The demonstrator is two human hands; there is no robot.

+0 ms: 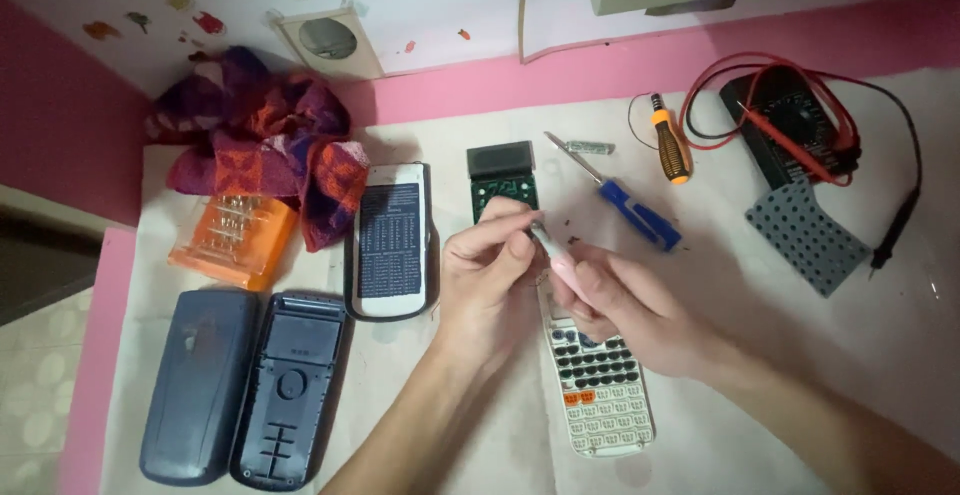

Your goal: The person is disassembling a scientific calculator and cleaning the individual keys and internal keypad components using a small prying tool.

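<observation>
Left hand (490, 260) and right hand (625, 305) brought together above white calculator front (600, 395), lying face up on paper-covered table (760, 375). Fingers of both pinched on small whitish, pink-tipped tool (558, 255), held slantwise just above calculator's upper end. Keypad rows dark grey over white, two orange keys between. Green circuit board (505, 190) with dark display just beyond hands. Left of hands: cover with printed sheet (390, 240), dark blue back shell (290, 390), dark blue slide cover (195, 385). Orange transparent case (235, 240) holding metal bits; exact contents unclear. Blue screwdriver (625, 205), orange screwdriver (672, 145), grey rubber keypad mat (808, 235), black multimeter (795, 130) with leads at right.
</observation>
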